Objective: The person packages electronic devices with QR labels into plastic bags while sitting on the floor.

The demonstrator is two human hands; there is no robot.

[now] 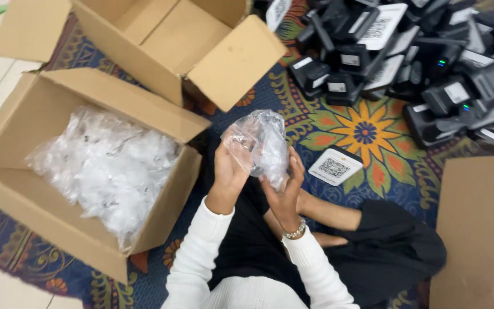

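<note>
Seated cross-legged on a patterned rug [367, 131], the person holds a clear crinkled plastic bag [257, 146] up between both hands, just above the lap. The left hand [228, 174] grips its left side, fingers closed on the film; the right hand [286, 189] cups it from below and behind. The step in hand looks like opening or unwrapping this bag. Beside the left arm stands an open cardboard box [161, 209] heaped with similar bags; black devices [430, 51] lie piled well apart.
</note>
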